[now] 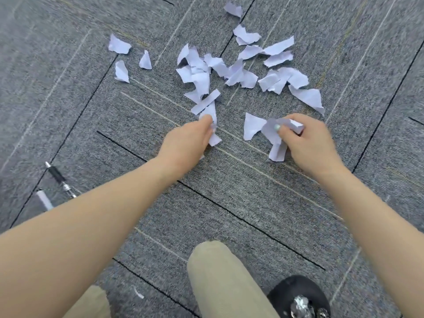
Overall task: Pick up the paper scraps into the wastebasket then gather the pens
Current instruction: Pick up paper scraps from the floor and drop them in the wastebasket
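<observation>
Head view, looking down at grey carpet (229,203).

Left hand (188,138): fingers curled, pinching white scraps at the near edge of the pile; one scrap (214,140) sticks out below the fingers. Fingertips mostly hidden behind the hand.

Right hand (309,143): thumb and fingers pressed together on a bunch of scraps (275,136); pieces hang below the grip, touching or just above the carpet, cannot tell which.

Scrap pile (229,72): torn white paper, many pcs, overlapping, spread across the carpet beyond both hands. Three loose pcs (121,71) lie apart to the left of the pile; one more (232,9) at the far top.

Pens: black pen (60,180) lies on the carpet at left, just beside a white pen (44,199); both partly hidden by the left forearm, well apart from the scraps.

Also in view: khaki trouser knee (220,278) at bottom centre, black shoe (300,297) with silver trim bottom right. A small white sliver (138,293) lies on the carpet near the knee.
</observation>
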Available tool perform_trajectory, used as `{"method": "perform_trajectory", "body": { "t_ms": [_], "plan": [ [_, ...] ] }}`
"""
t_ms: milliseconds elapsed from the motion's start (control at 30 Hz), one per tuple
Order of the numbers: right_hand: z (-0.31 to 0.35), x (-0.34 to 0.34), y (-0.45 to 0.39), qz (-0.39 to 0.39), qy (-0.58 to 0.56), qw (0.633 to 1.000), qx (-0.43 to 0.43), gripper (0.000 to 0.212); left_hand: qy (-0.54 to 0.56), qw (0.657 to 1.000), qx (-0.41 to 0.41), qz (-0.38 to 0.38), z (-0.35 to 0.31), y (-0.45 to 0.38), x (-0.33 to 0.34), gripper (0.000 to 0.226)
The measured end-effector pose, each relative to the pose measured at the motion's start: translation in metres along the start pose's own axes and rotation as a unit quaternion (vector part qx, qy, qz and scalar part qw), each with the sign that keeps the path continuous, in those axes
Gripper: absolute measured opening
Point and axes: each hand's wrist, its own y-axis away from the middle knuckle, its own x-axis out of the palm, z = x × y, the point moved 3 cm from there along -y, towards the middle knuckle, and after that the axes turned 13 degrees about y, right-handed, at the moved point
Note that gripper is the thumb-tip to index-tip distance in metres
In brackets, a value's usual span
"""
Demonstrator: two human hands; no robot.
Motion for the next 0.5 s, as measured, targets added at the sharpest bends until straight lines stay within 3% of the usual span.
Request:
{"method": "perform_trajectory", "body": {
  "t_ms": [133, 300, 500],
  "plan": [
    [0.023, 0.011, -0.002, 0.055, 0.045, 0.996, -0.048, 0.013, 0.187, 0.981, -0.060, -0.006, -0.003, -0.011, -0.007, 0.029],
    [0.029, 0.028, -0.018, -0.015, 0.171, 0.984, -0.051, 0.016, 0.204, 0.970, -0.132, -0.025, -0.005, -0.030, -0.011, 0.017],
    [0.034, 0.032, -0.021, -0.020, 0.214, 0.975, -0.055, 0.033, 0.215, 0.961, -0.160, -0.075, -0.016, -0.039, -0.009, 0.045]
  ]
}}
